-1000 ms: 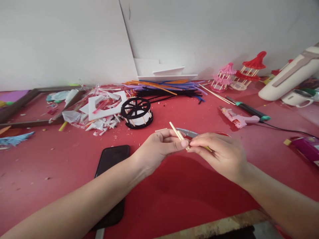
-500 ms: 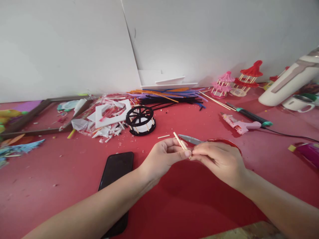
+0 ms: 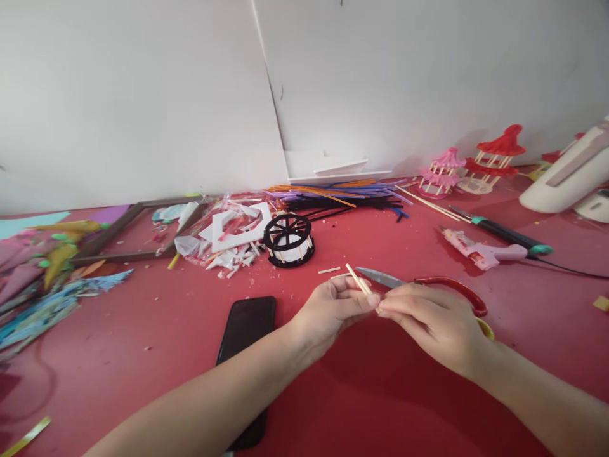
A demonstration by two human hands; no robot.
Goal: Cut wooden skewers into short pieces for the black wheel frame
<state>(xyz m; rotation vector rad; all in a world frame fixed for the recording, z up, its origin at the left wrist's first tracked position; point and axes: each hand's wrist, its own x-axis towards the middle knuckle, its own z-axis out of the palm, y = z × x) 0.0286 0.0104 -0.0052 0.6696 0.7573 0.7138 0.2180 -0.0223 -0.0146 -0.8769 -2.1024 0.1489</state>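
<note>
Between the thumb and fingers of my left hand point(image 3: 335, 304) are short wooden sticks point(image 3: 358, 278), held at a slant side by side. My right hand point(image 3: 440, 317) pinches at their lower end, its fingertips against my left thumb. Just behind my right hand lies a pair of scissors point(image 3: 454, 284) with red handles, its blade pointing left and partly hidden. A loose short stick point(image 3: 329, 270) rests on the red table beyond my left hand. Farther back stands a small round frame point(image 3: 288, 236) of black rings joined by sticks, with white inside.
A black phone point(image 3: 247, 324) lies beneath my left forearm. White foam scraps point(image 3: 238, 228) and pipe cleaners point(image 3: 340, 193) sit at the back. On the right are a pink glue gun point(image 3: 480, 251), a black-and-green tool point(image 3: 509, 235), two small pavilions point(image 3: 499, 149) and a white flask point(image 3: 561, 171).
The view has turned left, so everything appears farther right and slightly lower. Both hands keep nearly the same grip on the sticks. More of the scissors' red handle shows.
</note>
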